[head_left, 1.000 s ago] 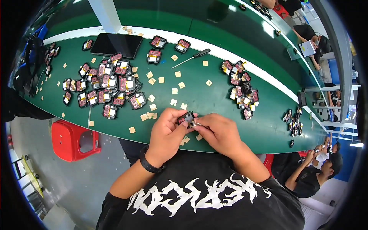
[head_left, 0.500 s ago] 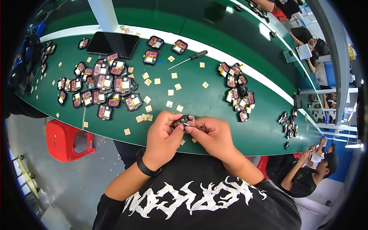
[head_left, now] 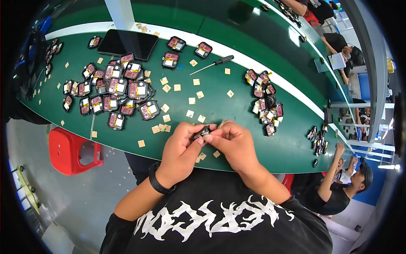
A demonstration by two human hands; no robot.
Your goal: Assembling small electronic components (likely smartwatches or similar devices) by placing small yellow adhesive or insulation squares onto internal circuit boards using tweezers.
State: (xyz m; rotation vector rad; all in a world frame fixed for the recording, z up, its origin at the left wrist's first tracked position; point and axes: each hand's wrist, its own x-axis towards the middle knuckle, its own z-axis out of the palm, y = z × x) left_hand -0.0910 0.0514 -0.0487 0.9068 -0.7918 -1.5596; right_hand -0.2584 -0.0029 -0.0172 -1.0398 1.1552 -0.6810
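module (head_left: 205, 130) between both hands (head_left: 179, 148) (head_left: 234, 146) near table edge (head_left: 127, 148), open room rightward

A red stool (head_left: 60, 150) stands on grey floor (head_left: 111, 188) beside a green table (head_left: 243, 120), a blue wall (head_left: 382, 183) far right.

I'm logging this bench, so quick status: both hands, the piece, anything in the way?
Left hand holding small black case; right hand at its right side, pinch unclear. Case mostly hidden. Tan squares nearby, none seen blocking.

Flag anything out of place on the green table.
Small tan squares lie loose across the green table, several beside the left hand; they look odd because they're strewn without order. No spill shows.
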